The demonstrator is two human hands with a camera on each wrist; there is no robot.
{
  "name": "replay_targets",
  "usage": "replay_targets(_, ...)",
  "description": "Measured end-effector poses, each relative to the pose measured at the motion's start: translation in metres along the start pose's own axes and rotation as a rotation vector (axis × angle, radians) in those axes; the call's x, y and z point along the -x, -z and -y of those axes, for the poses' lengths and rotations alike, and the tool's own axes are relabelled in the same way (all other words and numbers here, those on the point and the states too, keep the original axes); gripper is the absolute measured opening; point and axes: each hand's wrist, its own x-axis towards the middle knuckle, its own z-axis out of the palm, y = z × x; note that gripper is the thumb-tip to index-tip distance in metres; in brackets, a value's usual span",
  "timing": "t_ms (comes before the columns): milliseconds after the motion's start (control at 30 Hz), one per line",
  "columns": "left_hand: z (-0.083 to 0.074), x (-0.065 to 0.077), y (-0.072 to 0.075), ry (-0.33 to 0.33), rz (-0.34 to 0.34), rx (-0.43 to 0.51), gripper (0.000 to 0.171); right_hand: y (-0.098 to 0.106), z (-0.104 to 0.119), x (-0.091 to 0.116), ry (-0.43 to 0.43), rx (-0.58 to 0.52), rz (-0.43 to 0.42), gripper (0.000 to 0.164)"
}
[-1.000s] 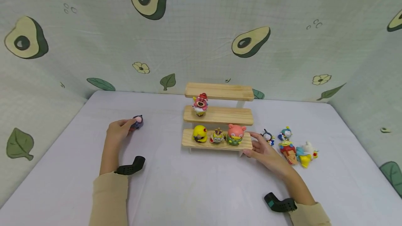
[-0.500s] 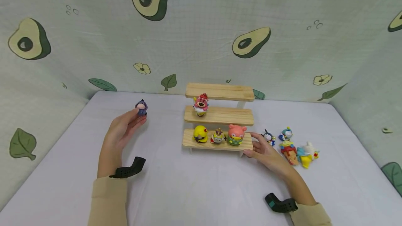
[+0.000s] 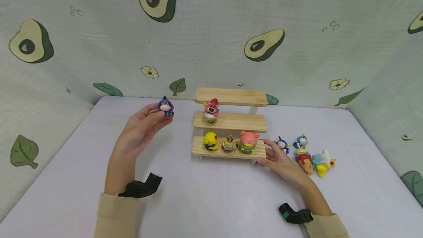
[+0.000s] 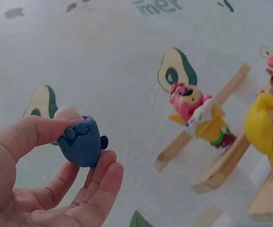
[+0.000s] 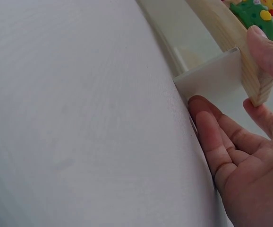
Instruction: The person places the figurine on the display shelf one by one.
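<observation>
My left hand (image 3: 138, 131) pinches a small blue-purple donkey figurine (image 3: 166, 108) between thumb and fingers, raised above the table left of the stand. In the left wrist view the donkey figurine (image 4: 82, 145) shows its feet and underside. A three-tier wooden display stand (image 3: 246, 121) stands at the middle. My right hand (image 3: 284, 162) grips the right end of its lowest board; in the right wrist view, the thumb lies on the wooden board (image 5: 221, 23) and the fingertips reach a white support (image 5: 214, 71). One pink bear figurine (image 3: 211, 110) stands on the middle tier.
On the lowest tier are a yellow figurine (image 3: 210, 141), a crowned figurine (image 3: 228, 143) and a pink-headed figurine (image 3: 248, 142). Several figurines, among them a red-and-brown one (image 3: 303, 161), lie right of the stand. An avocado-print cloth (image 3: 211, 39) hangs behind the white table (image 3: 205, 201).
My left hand has lifted the donkey figurine off the table and carried it up and to the right, turning it upright, face forward. My right hand has stayed at the stand.
</observation>
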Motion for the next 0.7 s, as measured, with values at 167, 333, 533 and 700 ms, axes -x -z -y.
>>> replay_targets(167,-0.003,0.004,-0.024,-0.021,0.041,-0.037,0.025,0.001,0.001,0.000,0.000,-0.003,-0.002,0.071)
replay_targets(333,-0.004,0.009,-0.048,-0.049,0.043,-0.195,0.026,0.001,0.000,0.001,-0.002,-0.002,-0.003,0.071)
replay_targets(533,0.001,0.015,-0.071,-0.071,0.079,-0.351,0.036,0.000,0.000,0.001,-0.006,-0.015,0.005,0.071)
replay_targets(700,0.006,0.014,-0.088,-0.069,0.143,-0.338,0.038,0.000,0.000,0.001,0.002,-0.016,0.004,0.071)
